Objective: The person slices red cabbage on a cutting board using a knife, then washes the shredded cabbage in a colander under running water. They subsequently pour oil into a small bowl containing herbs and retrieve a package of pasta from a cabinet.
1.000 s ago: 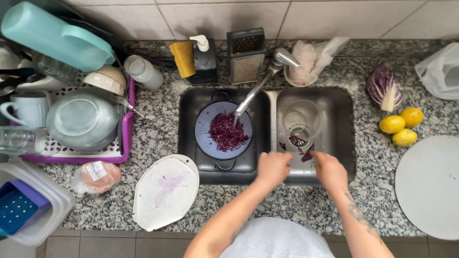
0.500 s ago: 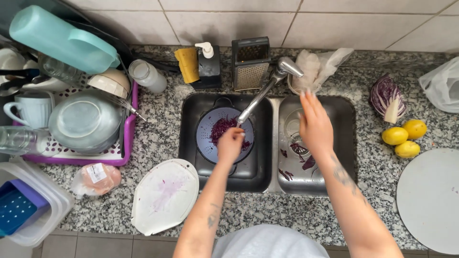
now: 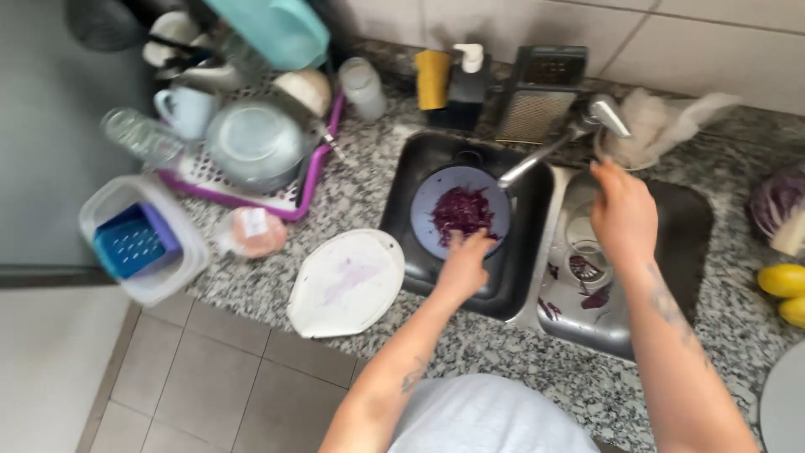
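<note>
Over the left basin, the left hand (image 3: 463, 267) reaches down, fingers curled at the edge of one strainer (image 3: 459, 210) of shredded cabbage (image 3: 461, 211). Right hand (image 3: 622, 214) hovers loosely open above the right basin (image 3: 688, 226), beneath one tap (image 3: 558, 144). Two lemons (image 3: 786, 289) lie on the desk (image 3: 352, 193).

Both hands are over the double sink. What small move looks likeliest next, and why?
Probably the left hand stirs or lifts the shredded purple cabbage in the round strainer: its fingertips already touch the shreds, the faucet spout angles over that basin, and the right hand is raised toward the faucet handle.
</note>
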